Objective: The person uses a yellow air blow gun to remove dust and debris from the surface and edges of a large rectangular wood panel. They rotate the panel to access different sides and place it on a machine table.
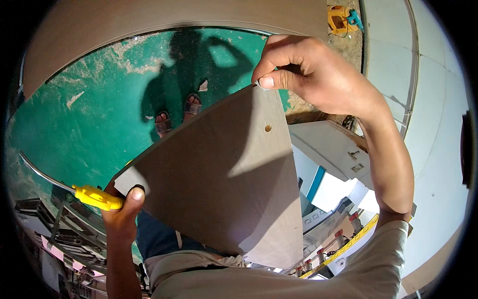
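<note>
Surroundings: green floor (74, 134) beyond the hands, sandalled feet (192, 105) on it; brown panel (164, 15) along the far side, pale panel (433, 124) at right, yellow-and-teal item (342, 21) at far right. The grey-brown board (209, 184) hid part of the floor and legs. Board lay tilted between the hands: left hand (122, 217) gripped its near-left corner, with a yellow-handled tool (97, 197) alongside; right hand (318, 77) pinched the far corner, thumb against fingers.

A holed grey-brown board (214, 184) is held aslant beside a yellow-handled tool (99, 197), apparently a screwdriver.
</note>
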Demonstrator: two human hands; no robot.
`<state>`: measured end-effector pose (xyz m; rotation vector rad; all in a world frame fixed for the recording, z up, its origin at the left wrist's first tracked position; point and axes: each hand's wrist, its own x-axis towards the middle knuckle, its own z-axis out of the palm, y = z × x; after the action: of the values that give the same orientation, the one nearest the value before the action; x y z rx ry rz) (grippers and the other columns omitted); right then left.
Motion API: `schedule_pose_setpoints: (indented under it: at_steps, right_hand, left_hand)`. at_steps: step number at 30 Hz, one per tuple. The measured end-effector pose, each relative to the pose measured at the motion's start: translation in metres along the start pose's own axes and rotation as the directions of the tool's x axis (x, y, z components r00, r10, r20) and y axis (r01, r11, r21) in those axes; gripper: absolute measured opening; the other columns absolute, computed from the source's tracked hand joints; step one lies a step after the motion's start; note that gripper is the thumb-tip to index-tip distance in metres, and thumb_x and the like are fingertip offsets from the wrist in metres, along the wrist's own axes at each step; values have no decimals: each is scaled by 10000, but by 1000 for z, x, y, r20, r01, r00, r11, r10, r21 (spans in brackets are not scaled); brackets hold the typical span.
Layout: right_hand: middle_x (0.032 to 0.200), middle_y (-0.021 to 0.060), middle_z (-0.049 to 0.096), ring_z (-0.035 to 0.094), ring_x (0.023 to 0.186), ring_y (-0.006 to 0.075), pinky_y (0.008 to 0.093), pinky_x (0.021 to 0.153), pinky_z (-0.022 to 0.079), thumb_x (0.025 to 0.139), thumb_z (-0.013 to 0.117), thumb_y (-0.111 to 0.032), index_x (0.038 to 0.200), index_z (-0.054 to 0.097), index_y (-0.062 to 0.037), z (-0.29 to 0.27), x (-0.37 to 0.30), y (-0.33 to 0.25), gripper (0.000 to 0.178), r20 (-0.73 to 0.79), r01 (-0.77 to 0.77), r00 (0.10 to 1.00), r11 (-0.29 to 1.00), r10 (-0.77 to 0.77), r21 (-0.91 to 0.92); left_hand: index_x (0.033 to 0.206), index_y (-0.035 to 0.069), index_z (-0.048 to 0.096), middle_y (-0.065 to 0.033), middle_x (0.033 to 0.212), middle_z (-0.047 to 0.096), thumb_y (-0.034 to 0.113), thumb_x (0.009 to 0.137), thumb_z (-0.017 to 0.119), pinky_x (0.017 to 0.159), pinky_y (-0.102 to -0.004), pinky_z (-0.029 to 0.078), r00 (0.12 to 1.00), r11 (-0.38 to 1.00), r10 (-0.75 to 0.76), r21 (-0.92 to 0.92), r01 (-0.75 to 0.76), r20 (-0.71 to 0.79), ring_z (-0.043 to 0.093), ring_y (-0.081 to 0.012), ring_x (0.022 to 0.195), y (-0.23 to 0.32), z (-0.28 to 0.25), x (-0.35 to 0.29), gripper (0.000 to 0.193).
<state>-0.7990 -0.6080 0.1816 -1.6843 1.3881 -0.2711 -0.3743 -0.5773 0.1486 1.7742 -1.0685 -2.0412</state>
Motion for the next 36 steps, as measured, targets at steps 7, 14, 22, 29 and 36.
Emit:
schedule_pose_setpoints:
  at_steps: [7,14,22,29,36]
  right_hand:
    - [906,123,661,650,846,276,384,773,502,966,715,-183,1006,739,6,4,-8,1,195,-70,-133,987,984,141,117]
    - [902,166,616,644,882,374,446,756,511,957,689,-132,979,723,0,18,-13,-14,138,-200,51,976,983,-86,-175]
    - [917,133,637,639,834,322,417,752,510,942,711,-130,990,733,2,12,-18,-16,142,-203,-15,979,992,-12,-127]
    - [878,143,634,643,843,319,405,762,493,940,717,-136,973,734,1,9,-7,-7,143,-117,11,993,998,-18,-61]
    - [876,114,637,640,832,273,374,762,488,955,711,-152,983,736,-3,2,-4,5,153,-86,-48,995,995,56,89]
  left_hand:
    - [1339,7,551,21,973,577,292,919,803,712,-234,445,999,1000,-5,7,5,35,521,-66,806,-5,-6,3,567]
    - [1322,9,559,11,992,592,273,923,802,719,-239,461,1000,1000,-17,-17,17,15,537,-70,816,-1,-2,0,536]
    - [1285,19,576,21,915,592,287,918,814,691,-231,449,999,1000,-12,8,11,48,530,-64,774,-3,-9,1,513]
    - [1288,24,578,33,917,589,323,922,804,678,-231,439,1000,999,0,49,0,-13,517,-62,762,-1,-4,-1,525]
    - [1287,26,579,24,935,577,329,920,802,716,-251,438,999,998,-8,55,6,40,515,-72,797,-4,-9,3,525]
